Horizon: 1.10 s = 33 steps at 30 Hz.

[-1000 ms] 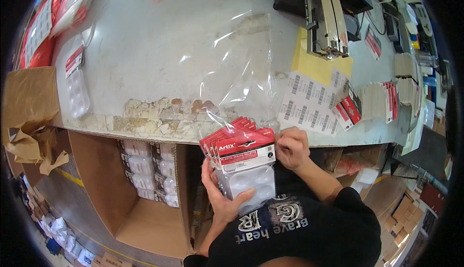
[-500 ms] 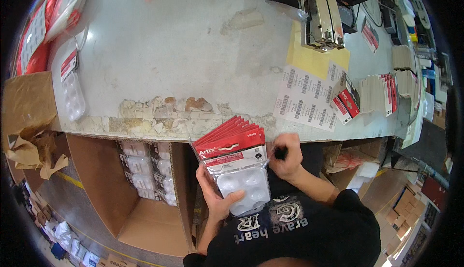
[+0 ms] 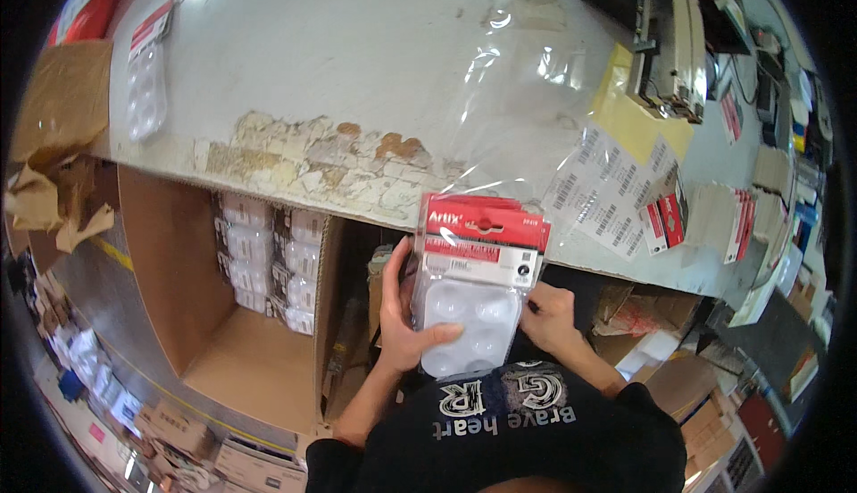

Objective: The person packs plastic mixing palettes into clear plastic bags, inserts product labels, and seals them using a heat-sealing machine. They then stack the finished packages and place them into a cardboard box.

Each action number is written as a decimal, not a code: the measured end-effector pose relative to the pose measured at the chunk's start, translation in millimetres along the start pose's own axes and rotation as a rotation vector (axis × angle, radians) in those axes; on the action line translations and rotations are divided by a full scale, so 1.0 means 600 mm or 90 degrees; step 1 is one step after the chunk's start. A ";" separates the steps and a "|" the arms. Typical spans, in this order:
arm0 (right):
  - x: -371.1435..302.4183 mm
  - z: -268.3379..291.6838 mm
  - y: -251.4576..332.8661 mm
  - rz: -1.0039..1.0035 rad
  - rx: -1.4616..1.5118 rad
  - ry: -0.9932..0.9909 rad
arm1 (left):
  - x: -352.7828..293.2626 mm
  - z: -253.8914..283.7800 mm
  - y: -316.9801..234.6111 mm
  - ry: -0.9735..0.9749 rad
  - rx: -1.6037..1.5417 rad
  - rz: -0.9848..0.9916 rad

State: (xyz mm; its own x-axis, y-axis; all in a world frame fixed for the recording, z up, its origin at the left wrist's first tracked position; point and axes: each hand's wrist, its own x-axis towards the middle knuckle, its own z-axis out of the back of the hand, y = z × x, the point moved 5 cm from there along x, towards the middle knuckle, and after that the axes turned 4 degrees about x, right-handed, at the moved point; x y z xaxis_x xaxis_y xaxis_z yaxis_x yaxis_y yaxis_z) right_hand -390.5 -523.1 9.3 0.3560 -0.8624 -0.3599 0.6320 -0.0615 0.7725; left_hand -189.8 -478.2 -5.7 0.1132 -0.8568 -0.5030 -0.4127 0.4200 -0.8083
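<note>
My left hand (image 3: 402, 323) grips a stack of packaged paint palettes (image 3: 473, 323), white plastic with round wells under red-and-white header cards. Its thumb presses across the front pack; the fingers lie along the left side, partly hidden. A clear plastic bag (image 3: 500, 127) surrounds the upper part of the stack and stretches away over the table. At the stack's right edge my right hand (image 3: 549, 314) is closed, pinching what appears to be the bag's side; its fingertips are partly hidden.
Below the worn table edge (image 3: 312, 171), an open carton (image 3: 170, 270) holds rows of packed palettes (image 3: 250, 252). One palette pack (image 3: 147, 82) lies at the far left. Barcode label sheets (image 3: 598, 189), header cards (image 3: 665, 221) and a metal sealing machine (image 3: 669, 46) occupy the right.
The fanned cards are now lined up more evenly, and clear film shows beyond them. My right hand has come down along the stack's side. The view has shifted and turned.
</note>
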 end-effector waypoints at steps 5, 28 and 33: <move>0.020 0.086 0.097 0.159 -0.184 0.116 | 0.018 0.002 -0.007 -0.026 0.015 0.018; -0.027 -0.095 0.019 -0.322 0.648 0.189 | -0.015 0.053 0.043 0.147 0.327 0.003; -0.057 -0.101 0.002 -0.333 0.626 0.278 | -0.110 0.057 0.040 0.177 0.453 -0.014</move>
State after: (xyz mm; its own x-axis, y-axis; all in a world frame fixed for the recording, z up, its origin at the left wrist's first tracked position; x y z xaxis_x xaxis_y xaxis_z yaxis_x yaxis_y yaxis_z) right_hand -360.1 -463.3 -9.5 0.5364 -0.3872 -0.7499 0.0400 -0.8759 0.4809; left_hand -176.2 -401.4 -2.5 -0.1558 -0.8712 -0.4655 0.2788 0.4133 -0.8669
